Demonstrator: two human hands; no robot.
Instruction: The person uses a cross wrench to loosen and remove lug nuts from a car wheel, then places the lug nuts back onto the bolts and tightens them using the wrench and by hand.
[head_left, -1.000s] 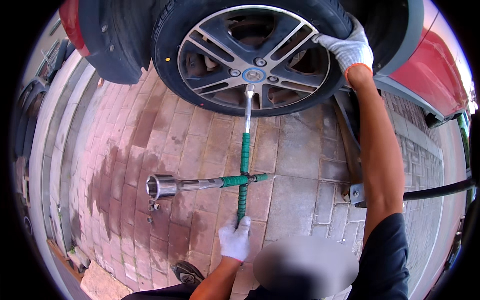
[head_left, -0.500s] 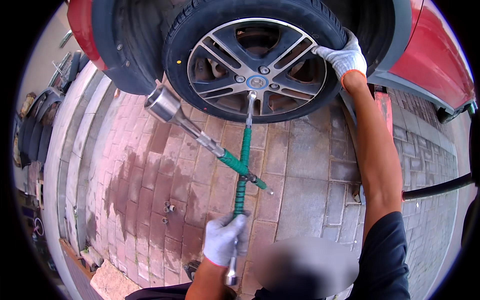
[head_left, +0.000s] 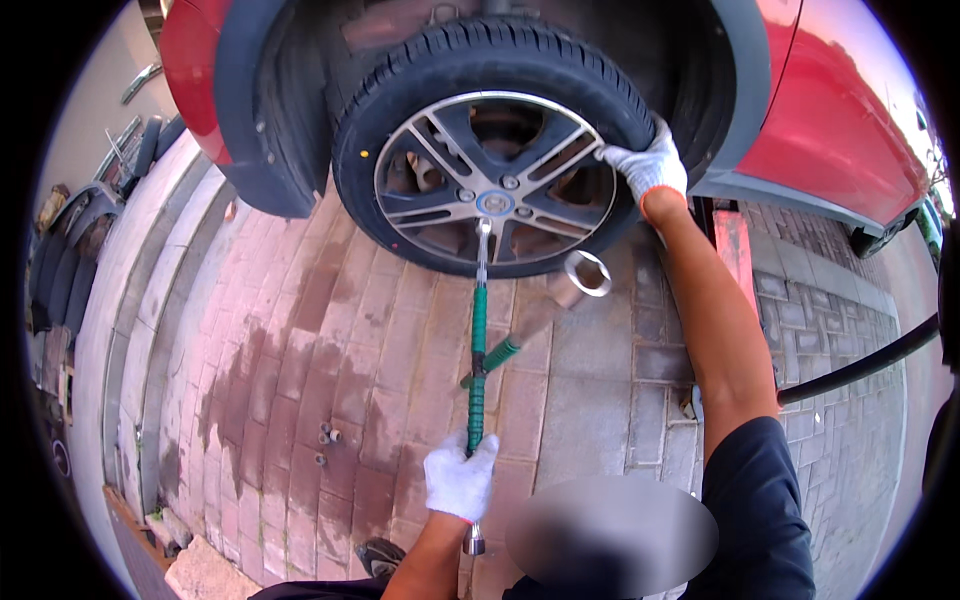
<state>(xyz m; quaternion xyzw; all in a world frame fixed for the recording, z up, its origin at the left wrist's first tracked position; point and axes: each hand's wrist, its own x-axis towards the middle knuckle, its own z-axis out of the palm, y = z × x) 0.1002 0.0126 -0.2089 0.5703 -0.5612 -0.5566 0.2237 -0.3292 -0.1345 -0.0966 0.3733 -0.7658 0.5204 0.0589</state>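
My left hand [head_left: 460, 477], in a pale work glove, is closed around the green-wrapped shaft of a four-way lug wrench [head_left: 478, 325]. The wrench's far socket meets the wheel just below its hub cap. One of its cross arms ends in a large socket [head_left: 588, 274], smeared by motion, pointing up to the right. Another socket [head_left: 474, 540] sticks out behind my left hand. My right hand [head_left: 652, 168], gloved too, grips the right edge of the wheel [head_left: 400, 235], thumb on the sidewall. Its other fingers are partly hidden behind the tyre.
A red car [head_left: 830, 120] surrounds the wheel. Beside my right forearm stands a red metal piece [head_left: 733, 250]; a black hose [head_left: 860, 362] runs in from the right. Three small nuts [head_left: 325, 437] lie on brick paving. Stone steps [head_left: 150, 270] and stacked car parts [head_left: 75, 260] line the left.
The lug wrench has turned: its large socket swung from upper left to the right. The wheel sits lower in view. My left hand stays on the shaft, my right on the tyre.
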